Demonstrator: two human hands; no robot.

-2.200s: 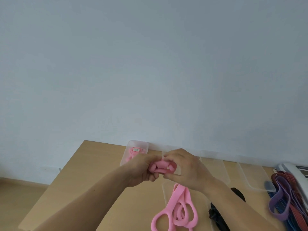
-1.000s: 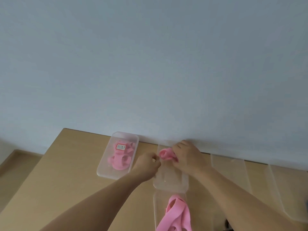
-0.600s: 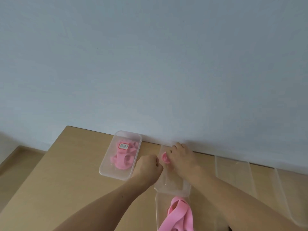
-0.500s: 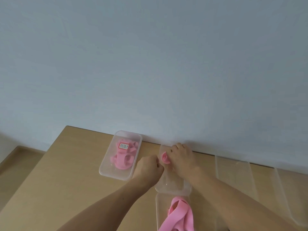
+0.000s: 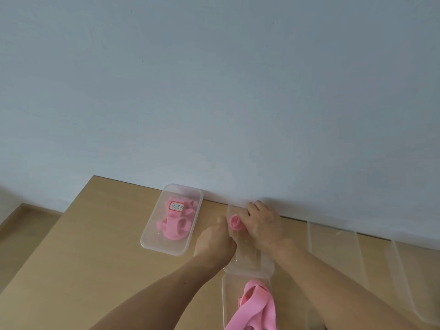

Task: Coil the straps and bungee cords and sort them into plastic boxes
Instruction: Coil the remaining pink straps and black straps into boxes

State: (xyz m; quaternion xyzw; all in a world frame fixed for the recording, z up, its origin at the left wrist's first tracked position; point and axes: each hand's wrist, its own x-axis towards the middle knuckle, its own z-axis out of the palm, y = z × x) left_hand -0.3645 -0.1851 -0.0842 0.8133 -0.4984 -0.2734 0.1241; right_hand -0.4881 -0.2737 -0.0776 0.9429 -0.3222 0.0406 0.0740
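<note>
Tucking pink coil (image 5: 235,222) into far end of middle box (image 5: 252,263).
Head view: clamped under curled right hand (image 5: 262,227); left hand (image 5: 215,241) curled against its left wall, thumb up, grip impossible to tell. Judged soft, light and springy, apt to unroll once freed; best pinched across the whole roll. On left box (image 5: 150,240), red-edged label (image 5: 177,206) with handwritten characters, too blurred to read. Loose strap (image 5: 258,303) draped over near box (image 5: 223,301).

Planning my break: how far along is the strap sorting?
Done: pink straps lie coiled in the labelled box. In hand: the right hand holds a pink coil in the middle box, left hand beside it. Remaining: a loose pink strap nearer; clear containers rightward look unfilled.
</note>
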